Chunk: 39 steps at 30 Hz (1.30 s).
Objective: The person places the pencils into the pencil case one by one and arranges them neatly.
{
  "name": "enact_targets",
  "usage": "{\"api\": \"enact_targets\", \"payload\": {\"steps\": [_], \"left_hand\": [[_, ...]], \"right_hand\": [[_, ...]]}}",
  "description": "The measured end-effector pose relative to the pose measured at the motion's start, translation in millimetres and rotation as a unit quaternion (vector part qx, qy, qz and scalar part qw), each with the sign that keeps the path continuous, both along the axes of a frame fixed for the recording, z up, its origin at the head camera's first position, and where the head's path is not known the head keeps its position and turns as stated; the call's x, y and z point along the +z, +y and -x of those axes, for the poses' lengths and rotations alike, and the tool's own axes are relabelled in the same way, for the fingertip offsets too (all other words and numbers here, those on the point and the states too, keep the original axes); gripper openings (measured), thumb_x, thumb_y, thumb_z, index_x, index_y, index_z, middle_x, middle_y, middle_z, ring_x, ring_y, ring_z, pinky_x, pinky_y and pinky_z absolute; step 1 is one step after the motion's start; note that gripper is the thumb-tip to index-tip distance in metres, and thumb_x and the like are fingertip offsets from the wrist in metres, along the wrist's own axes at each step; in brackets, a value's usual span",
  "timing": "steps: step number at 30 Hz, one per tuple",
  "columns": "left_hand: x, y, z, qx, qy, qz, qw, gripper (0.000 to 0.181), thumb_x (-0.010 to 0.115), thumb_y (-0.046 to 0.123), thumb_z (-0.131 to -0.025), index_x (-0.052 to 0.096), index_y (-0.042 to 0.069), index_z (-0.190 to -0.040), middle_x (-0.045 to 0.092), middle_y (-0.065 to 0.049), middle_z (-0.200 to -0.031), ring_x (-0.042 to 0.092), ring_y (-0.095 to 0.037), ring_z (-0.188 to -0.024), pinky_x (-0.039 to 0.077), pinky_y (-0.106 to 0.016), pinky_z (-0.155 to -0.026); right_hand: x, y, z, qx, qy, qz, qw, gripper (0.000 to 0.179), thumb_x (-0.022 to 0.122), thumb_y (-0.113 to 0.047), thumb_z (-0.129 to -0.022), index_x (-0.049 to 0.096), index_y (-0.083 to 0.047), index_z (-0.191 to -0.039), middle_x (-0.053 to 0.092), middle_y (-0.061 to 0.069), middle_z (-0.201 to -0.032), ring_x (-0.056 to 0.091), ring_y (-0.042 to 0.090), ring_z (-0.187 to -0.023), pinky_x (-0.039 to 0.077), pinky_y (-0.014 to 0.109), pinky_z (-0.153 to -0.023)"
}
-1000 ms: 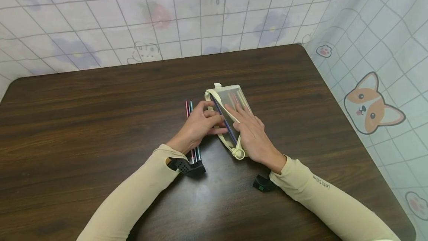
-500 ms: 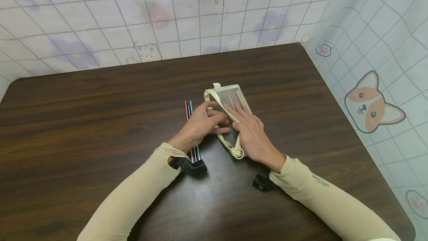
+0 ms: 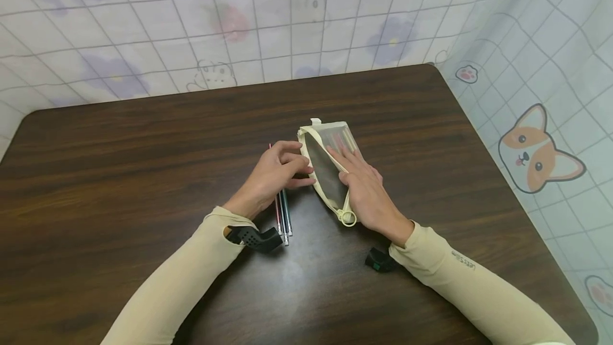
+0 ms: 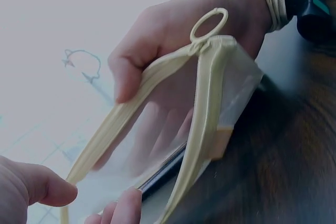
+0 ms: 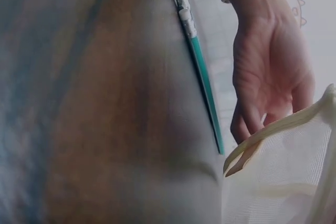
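A cream mesh pencil case (image 3: 330, 128) lies on the table with its zipped mouth spread wide. My left hand (image 3: 276, 170) is at the case's left rim, fingers bent loosely, thumb and fingertips apart. A dark pencil (image 4: 163, 171) shows inside the case near those fingertips. My right hand (image 3: 366, 193) lies over the case's other side; its thumb hooks the rim and its fingers (image 4: 152, 129) show through the mesh outside, holding the mouth apart. Several pencils (image 3: 283, 212), red and teal with white erasers, lie partly under my left hand.
The dark wood table (image 3: 143, 174) reaches back to a patterned curtain (image 3: 268, 25) with another curtain (image 3: 536, 95) on the right. A ring zip pull (image 3: 348, 218) hangs at the case's near end. Black wrist devices (image 3: 258, 238) sit low by both wrists.
A dark blue pencil, visible in the case's mouth a second ago, has dropped from the head view. My left hand has drawn back leftward to the rim. The right hand keeps its place.
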<state>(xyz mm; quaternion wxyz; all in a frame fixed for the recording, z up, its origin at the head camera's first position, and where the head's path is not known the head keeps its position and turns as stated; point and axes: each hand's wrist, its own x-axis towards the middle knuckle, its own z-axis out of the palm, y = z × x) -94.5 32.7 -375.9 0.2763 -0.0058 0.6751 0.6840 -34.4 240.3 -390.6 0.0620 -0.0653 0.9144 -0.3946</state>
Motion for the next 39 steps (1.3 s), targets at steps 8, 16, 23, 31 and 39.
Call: {"api": "enact_targets", "payload": {"steps": [8, 16, 23, 31, 39], "left_hand": [[2.9, -25.0, 1.8, 0.017, 0.024, 0.008, 0.9995, 0.058, 0.057, 0.007, -0.097, 0.039, 0.005, -0.151, 0.060, -0.017, -0.115, 0.068, -0.034, -0.116, 0.066, -0.041, -0.093], [4.0, -47.0, 4.5, 0.018, 0.029, 0.034, 0.9988, 0.056, 0.058, 0.008, -0.099, 0.038, 0.005, -0.152, 0.057, -0.022, -0.131, 0.070, -0.035, -0.117, 0.067, -0.042, -0.091], [2.8, -60.5, 5.8, -0.015, 0.024, 0.082, 0.9962, 0.056, 0.059, 0.014, -0.103, 0.036, 0.007, -0.153, 0.059, -0.022, -0.131, 0.073, -0.029, -0.108, 0.067, -0.040, -0.088], [-2.1, -67.7, 6.7, -0.039, 0.021, 0.102, 0.9938, 0.055, 0.058, 0.017, -0.105, 0.034, 0.006, -0.153, 0.057, -0.023, -0.134, 0.072, -0.027, -0.105, 0.068, -0.039, -0.085], [-4.7, -69.6, 8.1, -0.049, 0.033, 0.128, 0.9901, 0.061, 0.059, 0.020, -0.104, 0.031, 0.005, -0.156, 0.058, -0.023, -0.134, 0.072, -0.027, -0.104, 0.069, -0.037, -0.083]], "right_hand": [[1.6, 1, -1.2, -0.001, 0.009, 0.009, 0.9999, 0.057, 0.024, -0.024, -0.106, 0.032, -0.033, -0.162, 0.023, 0.009, -0.173, 0.012, 0.037, -0.163, 0.013, 0.074, -0.126], [-1.3, 1, -2.1, 0.010, 0.011, 0.019, 0.9997, 0.056, 0.022, -0.025, -0.108, 0.033, -0.031, -0.162, 0.020, 0.006, -0.174, 0.012, 0.035, -0.164, 0.011, 0.073, -0.127], [-2.5, 0, -2.2, 0.014, 0.014, 0.025, 0.9995, 0.056, 0.023, -0.024, -0.107, 0.035, -0.029, -0.162, 0.020, 0.005, -0.174, 0.014, 0.035, -0.164, 0.011, 0.071, -0.128], [-3.6, 0, -1.9, 0.014, 0.012, 0.025, 0.9995, 0.056, 0.022, -0.024, -0.107, 0.035, -0.030, -0.162, 0.020, 0.005, -0.174, 0.014, 0.034, -0.164, 0.010, 0.072, -0.129], [-2.9, 0, -2.1, 0.015, 0.006, 0.024, 0.9996, 0.057, 0.021, -0.024, -0.107, 0.033, -0.031, -0.162, 0.019, 0.005, -0.175, 0.012, 0.035, -0.164, 0.008, 0.072, -0.129]]}}
